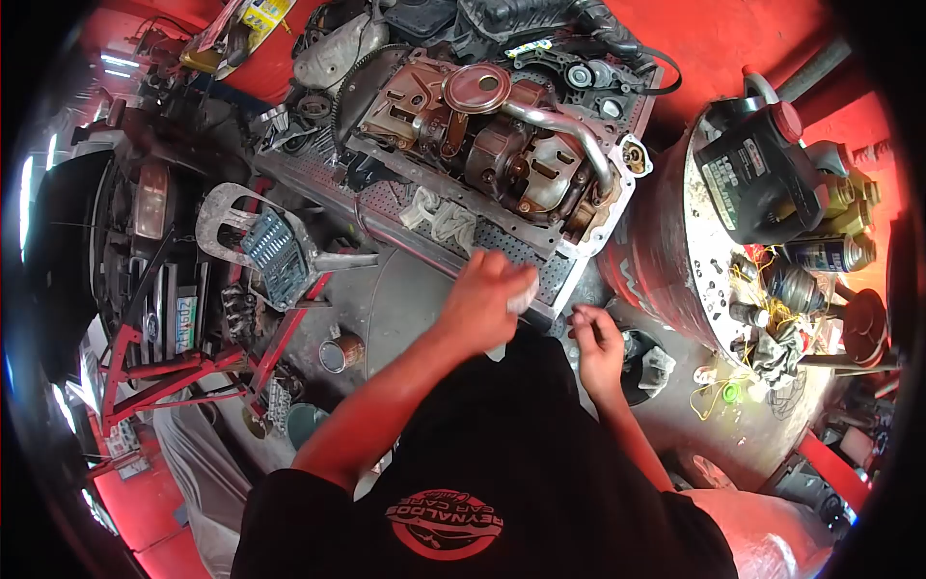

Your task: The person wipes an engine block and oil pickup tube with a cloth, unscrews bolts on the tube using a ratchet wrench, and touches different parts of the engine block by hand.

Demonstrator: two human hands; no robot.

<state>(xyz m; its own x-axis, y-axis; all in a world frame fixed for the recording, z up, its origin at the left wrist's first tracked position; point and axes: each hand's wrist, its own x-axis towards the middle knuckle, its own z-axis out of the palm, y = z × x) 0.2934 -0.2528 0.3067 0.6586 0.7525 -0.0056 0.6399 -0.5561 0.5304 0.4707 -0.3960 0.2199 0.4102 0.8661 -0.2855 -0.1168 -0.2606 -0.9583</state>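
Note:
My left hand [485, 301] is closed around a small white rag [523, 293], most of it hidden by the fingers, over the front edge of a perforated metal bench [410, 236]. Just off the bench's right corner, my right hand [597, 345] is curled with thumb and fingers together. Whatever it may hold is too small to make out. Beyond both hands, an engine block [492, 159] lies with its underside up, showing an oil pickup strainer [477, 89] and its bent metal tube [559, 121]. A crumpled white cloth [439, 217] rests on the bench along the block's near side.
On the right, a drum [656, 232] carries a black oil jug [757, 179], cans and loose small parts. A plastic chair [224, 217] at left holds a socket set [275, 253]. Near it are a red metal stand [183, 367] and a tin can [340, 353] on the floor.

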